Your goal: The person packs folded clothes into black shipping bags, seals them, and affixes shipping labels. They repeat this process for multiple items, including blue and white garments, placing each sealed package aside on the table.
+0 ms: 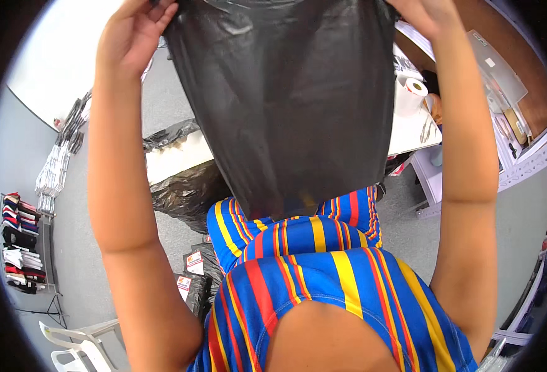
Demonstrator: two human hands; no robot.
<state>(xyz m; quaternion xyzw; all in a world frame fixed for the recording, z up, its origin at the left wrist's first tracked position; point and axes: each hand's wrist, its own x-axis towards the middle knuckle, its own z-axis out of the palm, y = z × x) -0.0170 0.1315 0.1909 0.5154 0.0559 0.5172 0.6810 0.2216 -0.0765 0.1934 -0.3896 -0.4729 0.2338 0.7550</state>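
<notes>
A large black plastic bag (298,105) hangs spread out in front of me, its lower end above my striped lap. At its upper left corner, my left hand (138,31) is closed on the edge with bent fingers. My right hand (427,15) is raised at the opposite upper corner, closed on that side of the bag. The top picture edge cuts off part of both hands and the bag's upper rim. Both arms are lifted, one on each side of the bag.
Behind the bag is a white table (419,127) with a white label roll (415,88). More black plastic (189,192) bunches at the left. Labelled black packages (194,263) lie on the floor. A clothes rack (22,242), a white chair (78,347) and metal shelving (528,161) stand around.
</notes>
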